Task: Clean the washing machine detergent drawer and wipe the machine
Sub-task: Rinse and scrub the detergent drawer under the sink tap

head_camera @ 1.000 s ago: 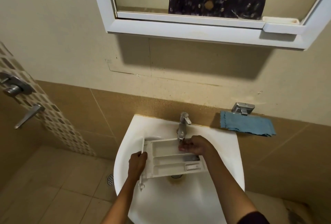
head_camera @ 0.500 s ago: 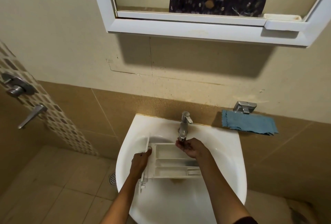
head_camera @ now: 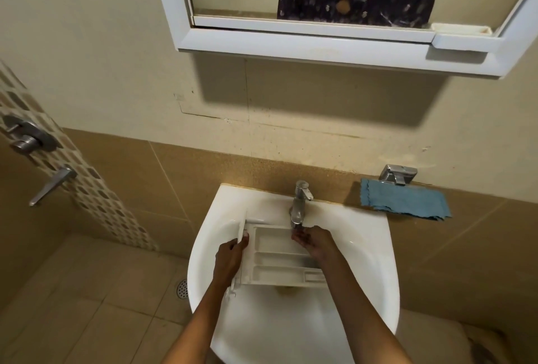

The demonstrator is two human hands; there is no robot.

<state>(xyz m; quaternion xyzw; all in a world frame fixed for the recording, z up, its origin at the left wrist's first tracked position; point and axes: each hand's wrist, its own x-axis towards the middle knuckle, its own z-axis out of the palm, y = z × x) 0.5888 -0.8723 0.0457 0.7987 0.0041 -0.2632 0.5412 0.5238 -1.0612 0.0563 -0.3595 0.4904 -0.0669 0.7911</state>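
Detergent drawer [head_camera: 279,258] sits across the sink [head_camera: 364,261] bowl, right under the tap [head_camera: 300,203]. Your left hand [head_camera: 228,258] clamps the front panel at the drawer's 9 o'clock. Your right hand [head_camera: 316,242] curls at 1 o'clock beneath the spout; gripping or not, can't tell. Blue cloth [head_camera: 404,203] lies at the sink's 2 o'clock.
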